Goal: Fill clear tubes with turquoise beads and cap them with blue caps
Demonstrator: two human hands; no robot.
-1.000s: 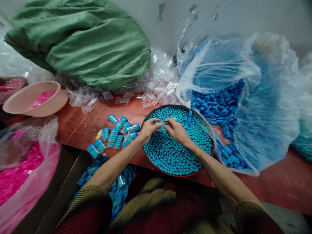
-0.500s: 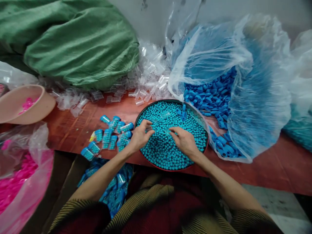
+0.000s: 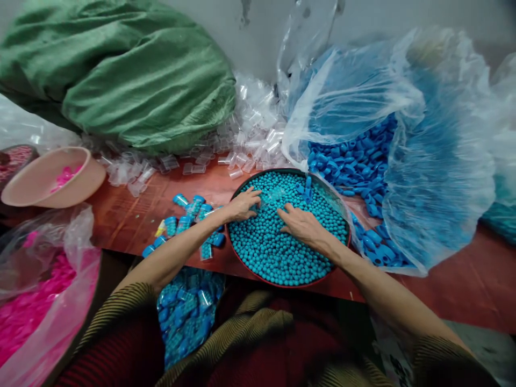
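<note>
A round dark tray (image 3: 241, 189) full of small teal beads (image 3: 282, 258) sits at the table's front edge. Both my hands are down in the beads. My left hand (image 3: 241, 205) has its fingers closed round the end of a clear plastic vial (image 3: 273, 194) that lies on the beads. My right hand (image 3: 301, 226) rests flat on the beads just right of the vial, fingers stretched toward it. A few blue caps (image 3: 305, 188) lie at the tray's far rim.
Filled, capped vials (image 3: 189, 212) lie left of the tray, with more in a box (image 3: 181, 314) below the table edge. Empty clear vials (image 3: 250, 134) are heaped behind. A clear bag of blue caps (image 3: 363, 161) is at right, a green sack (image 3: 133, 80) behind, and a pink bowl (image 3: 48, 180) and a bag of pink pieces (image 3: 32, 301) at left.
My hands came down from holding a vial above the tray and went into the beads. My left hand moved farther into the tray and my right hand flattened out.
</note>
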